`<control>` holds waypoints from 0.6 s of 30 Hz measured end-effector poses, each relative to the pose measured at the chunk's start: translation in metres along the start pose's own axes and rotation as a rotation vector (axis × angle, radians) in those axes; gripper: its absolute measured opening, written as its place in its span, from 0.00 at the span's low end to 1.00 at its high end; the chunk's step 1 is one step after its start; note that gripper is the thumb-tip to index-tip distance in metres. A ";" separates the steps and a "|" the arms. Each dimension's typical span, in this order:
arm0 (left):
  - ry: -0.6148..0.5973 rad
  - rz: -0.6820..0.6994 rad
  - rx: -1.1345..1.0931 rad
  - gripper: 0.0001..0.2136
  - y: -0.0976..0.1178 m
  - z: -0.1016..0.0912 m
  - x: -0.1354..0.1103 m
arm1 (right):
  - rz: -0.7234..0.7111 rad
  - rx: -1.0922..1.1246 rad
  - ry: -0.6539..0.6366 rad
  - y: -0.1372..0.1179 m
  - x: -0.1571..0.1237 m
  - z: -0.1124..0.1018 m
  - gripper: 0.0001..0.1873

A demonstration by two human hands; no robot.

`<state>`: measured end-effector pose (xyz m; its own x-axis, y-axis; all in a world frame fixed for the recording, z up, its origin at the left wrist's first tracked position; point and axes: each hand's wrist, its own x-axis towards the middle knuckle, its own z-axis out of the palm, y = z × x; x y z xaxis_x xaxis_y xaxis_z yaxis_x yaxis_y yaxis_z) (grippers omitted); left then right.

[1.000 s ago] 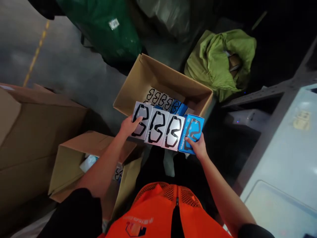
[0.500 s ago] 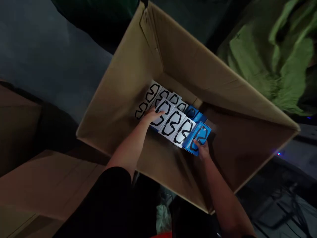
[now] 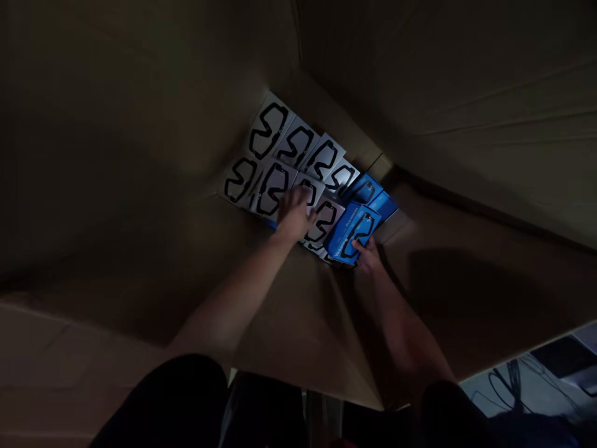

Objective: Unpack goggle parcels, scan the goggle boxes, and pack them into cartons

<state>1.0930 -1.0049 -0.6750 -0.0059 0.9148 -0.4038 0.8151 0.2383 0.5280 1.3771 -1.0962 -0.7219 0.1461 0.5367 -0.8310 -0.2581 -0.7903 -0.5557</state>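
Inside a deep cardboard box, my left hand (image 3: 295, 216) rests over a row of small white boxes (image 3: 274, 188), its fingers apart and slightly blurred. Each white box carries a black, angular frame-like print. At the right end of that row, my right hand (image 3: 368, 254) grips a blue box (image 3: 355, 235) with the same black print, thumb on its top face. Beyond, against the far wall, lie more white boxes (image 3: 298, 143) and another blue box (image 3: 366, 186). My left palm and fingers hide part of the white boxes beneath.
Tall walls of the cardboard box (image 3: 448, 149) surround both arms, and its near edge lies close to my body. Bare cardboard floor shows right of the small boxes. Dark cables (image 3: 513, 386) lie outside at the lower right.
My view has moved down and closer into the cardboard box. The row of white boxes and the blue one now lie against the others, and my left hand has shifted right along the row.
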 end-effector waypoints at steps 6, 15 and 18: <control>-0.358 0.049 -0.263 0.52 0.094 0.044 -0.064 | 0.043 0.008 -0.121 -0.065 -0.023 -0.013 0.39; -0.051 -0.222 -0.546 0.35 0.086 -0.071 0.060 | -0.230 -0.223 -0.325 -0.181 0.034 0.104 0.38; -0.116 -0.385 -0.407 0.29 0.048 -0.141 0.162 | -0.340 -0.320 -0.323 -0.172 0.048 0.138 0.40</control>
<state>1.0497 -0.7986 -0.6093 -0.1762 0.7007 -0.6914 0.4778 0.6749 0.5623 1.2969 -0.8939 -0.6627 -0.1424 0.8002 -0.5825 0.0620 -0.5802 -0.8121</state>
